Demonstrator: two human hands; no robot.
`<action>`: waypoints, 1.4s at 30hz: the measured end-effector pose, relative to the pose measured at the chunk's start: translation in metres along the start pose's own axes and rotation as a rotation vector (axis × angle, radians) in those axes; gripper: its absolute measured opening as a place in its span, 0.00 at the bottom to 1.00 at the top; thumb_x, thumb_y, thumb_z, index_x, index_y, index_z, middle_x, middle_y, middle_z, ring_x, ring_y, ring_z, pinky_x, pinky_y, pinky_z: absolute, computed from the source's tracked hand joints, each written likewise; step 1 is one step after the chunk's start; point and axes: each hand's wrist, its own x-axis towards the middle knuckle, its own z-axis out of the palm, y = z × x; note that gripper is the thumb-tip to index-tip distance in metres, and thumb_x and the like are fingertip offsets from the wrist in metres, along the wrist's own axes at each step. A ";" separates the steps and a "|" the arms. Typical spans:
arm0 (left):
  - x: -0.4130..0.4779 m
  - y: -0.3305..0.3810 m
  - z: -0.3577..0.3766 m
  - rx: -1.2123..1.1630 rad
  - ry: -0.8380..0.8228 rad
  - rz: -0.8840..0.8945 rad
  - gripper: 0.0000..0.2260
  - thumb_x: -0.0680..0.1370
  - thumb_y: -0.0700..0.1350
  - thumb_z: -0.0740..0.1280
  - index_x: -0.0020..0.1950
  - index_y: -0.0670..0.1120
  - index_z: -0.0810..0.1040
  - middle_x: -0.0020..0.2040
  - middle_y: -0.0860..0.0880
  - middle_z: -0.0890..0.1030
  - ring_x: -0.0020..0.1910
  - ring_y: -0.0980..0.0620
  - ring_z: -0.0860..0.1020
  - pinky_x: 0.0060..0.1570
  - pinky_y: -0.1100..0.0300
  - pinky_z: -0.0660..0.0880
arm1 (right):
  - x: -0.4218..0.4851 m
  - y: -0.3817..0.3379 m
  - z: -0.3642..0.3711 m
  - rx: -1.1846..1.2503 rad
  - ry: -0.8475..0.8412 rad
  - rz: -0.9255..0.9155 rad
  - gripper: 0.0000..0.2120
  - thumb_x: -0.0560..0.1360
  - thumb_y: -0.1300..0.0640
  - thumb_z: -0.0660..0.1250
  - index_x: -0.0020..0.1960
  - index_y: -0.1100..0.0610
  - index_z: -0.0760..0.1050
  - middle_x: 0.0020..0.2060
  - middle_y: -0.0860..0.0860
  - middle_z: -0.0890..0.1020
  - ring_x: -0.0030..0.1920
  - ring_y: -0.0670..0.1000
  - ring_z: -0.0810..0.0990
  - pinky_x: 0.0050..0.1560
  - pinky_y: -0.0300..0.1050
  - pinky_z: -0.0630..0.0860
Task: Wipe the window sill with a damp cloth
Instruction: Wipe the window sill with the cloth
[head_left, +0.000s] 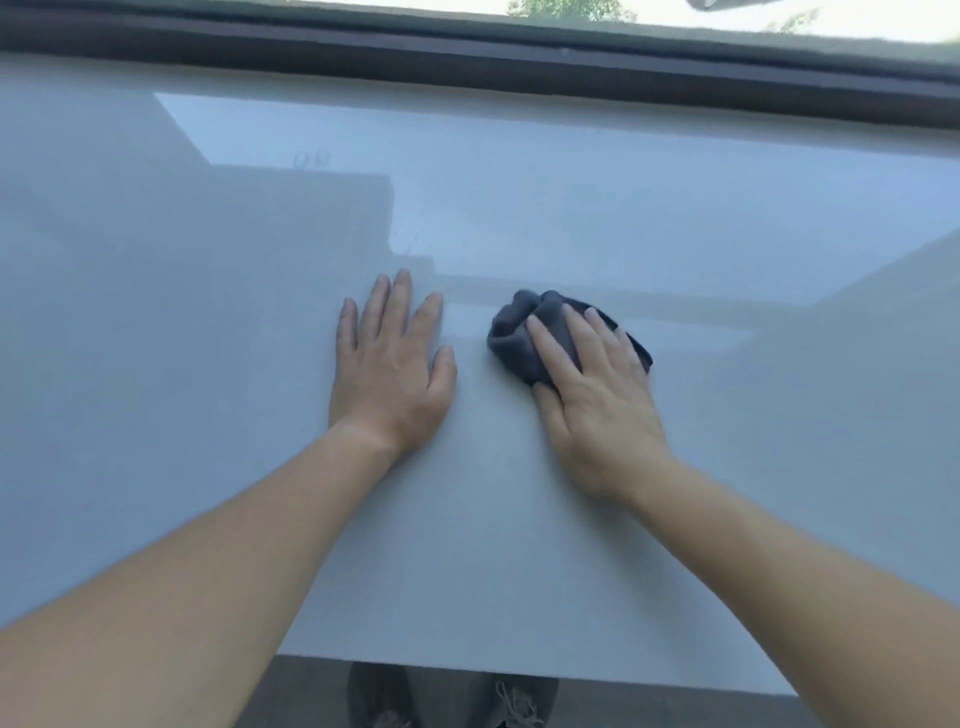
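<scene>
Clearly the right hand (597, 400) is doing the work: its fingers lie straight and close together on a bunched dark cloth (524, 338), pressing it flat against the pale window sill (208, 364) near the middle, likely for firm contact. Just beside it, apart from the cloth, the left hand (389, 369) rests palm-down with fingers slightly spread, seemingly as a brace while leaning toward the window frame (467, 62).

the left hand (390, 364) lies flat on the pale window sill (208, 322), fingers (400, 296) straight. just beside it, the right hand (597, 400) presses a bunched dark grey cloth (524, 332) onto the sill. a dark window frame (519, 67) runs along the far edge, and two shoes (452, 696) show below the near edge.
</scene>
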 end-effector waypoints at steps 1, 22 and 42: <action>0.000 0.000 -0.001 0.006 -0.005 -0.005 0.28 0.78 0.56 0.49 0.79 0.52 0.56 0.81 0.48 0.48 0.80 0.51 0.43 0.76 0.48 0.38 | -0.006 0.001 -0.002 -0.006 -0.044 -0.091 0.27 0.81 0.45 0.52 0.80 0.43 0.53 0.80 0.50 0.54 0.80 0.54 0.48 0.79 0.53 0.43; 0.108 0.008 -0.023 -0.057 0.109 0.042 0.22 0.76 0.52 0.58 0.67 0.44 0.72 0.71 0.40 0.68 0.72 0.39 0.65 0.72 0.44 0.58 | 0.194 0.063 -0.047 0.022 0.093 0.224 0.27 0.82 0.50 0.54 0.80 0.47 0.53 0.78 0.54 0.58 0.78 0.58 0.54 0.78 0.55 0.51; 0.182 0.008 -0.008 0.077 0.007 0.033 0.32 0.77 0.61 0.48 0.78 0.47 0.57 0.81 0.43 0.50 0.79 0.45 0.44 0.77 0.45 0.43 | 0.254 0.089 -0.066 -0.088 0.073 0.072 0.26 0.81 0.50 0.55 0.79 0.49 0.59 0.75 0.55 0.65 0.73 0.60 0.64 0.74 0.53 0.59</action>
